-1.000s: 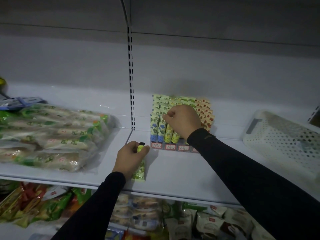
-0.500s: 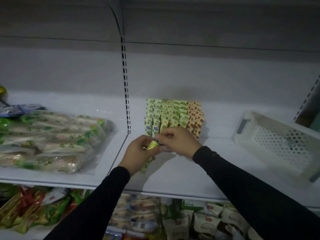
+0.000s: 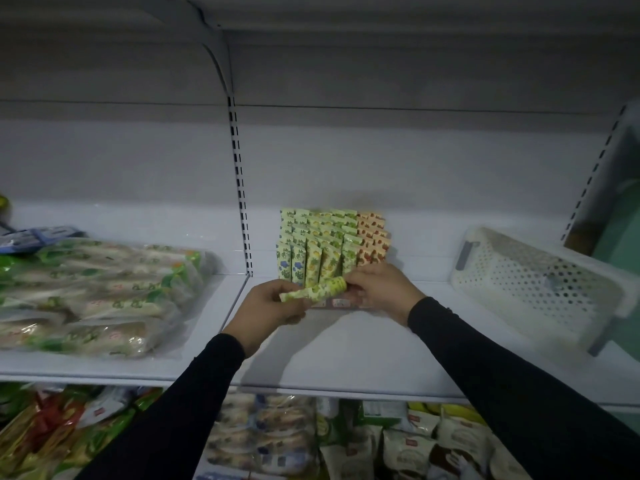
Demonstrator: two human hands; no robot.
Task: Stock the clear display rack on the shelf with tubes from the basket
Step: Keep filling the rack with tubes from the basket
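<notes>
**Both hands on one tube, right in front of the rack**

Starting at the far left, we see clear bags of green-labelled food (image 3: 93, 292) piled on the white shelf (image 3: 346, 355). Moving in, our left hand (image 3: 266, 306) comes up from a black sleeve, fingers curled around the flat tail end of a green-patterned tube (image 3: 313, 292). The tube lies nearly level, tilted up a little to the right, and hangs in the air just above the shelf. On to the right hand (image 3: 379, 289): it pinches the tube's rounded other end between thumb and fingertips, so we have both hands gripping the same tube.

Directly behind it stands the display rack (image 3: 332, 247), set back against the shelf wall and packed with upright tubes in stepped rows, greens and blues at the left, an orange column at the right. Its front edge with small price tags peeks out under the hands.

Further right, well apart from the rack, the white perforated basket (image 3: 533, 285) sits on the same shelf; we cannot tell what lies inside. Below the shelf, more packaged goods (image 3: 415, 445).
</notes>
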